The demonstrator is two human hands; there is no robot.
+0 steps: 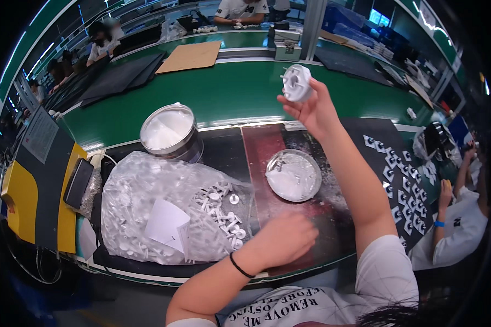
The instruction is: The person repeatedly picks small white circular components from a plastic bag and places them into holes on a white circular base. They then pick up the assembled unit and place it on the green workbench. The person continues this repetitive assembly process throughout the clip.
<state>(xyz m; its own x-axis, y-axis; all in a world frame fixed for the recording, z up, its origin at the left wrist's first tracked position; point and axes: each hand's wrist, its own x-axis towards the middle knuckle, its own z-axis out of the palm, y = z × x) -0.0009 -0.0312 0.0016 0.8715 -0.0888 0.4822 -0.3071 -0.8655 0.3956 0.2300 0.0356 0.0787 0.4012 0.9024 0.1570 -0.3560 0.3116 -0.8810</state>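
Note:
Raised over the far side of the bench, my right hand (312,109) grips a round white plastic part (297,83) with a hollow inside and small prongs. My left hand (285,238), with a black band at the wrist, is low over the dark work mat, slightly blurred. Its fingers are curled closed and hide whatever they may hold. Beyond it lies a shallow round dish (317,180) with a white, paste-like substance. To its left, a clear plastic bag (142,185) spills small white stemmed plastic pieces (234,199). A paper slip (166,224) rests on the bag.
A round tin (193,143) with white contents stands behind the bag. At the left is a yellow and grey machine (41,185). Several small white and black parts (405,182) lie in rows on a dark sheet at right, near another person (458,218). Cardboard (189,56) lies on the green belt (234,90).

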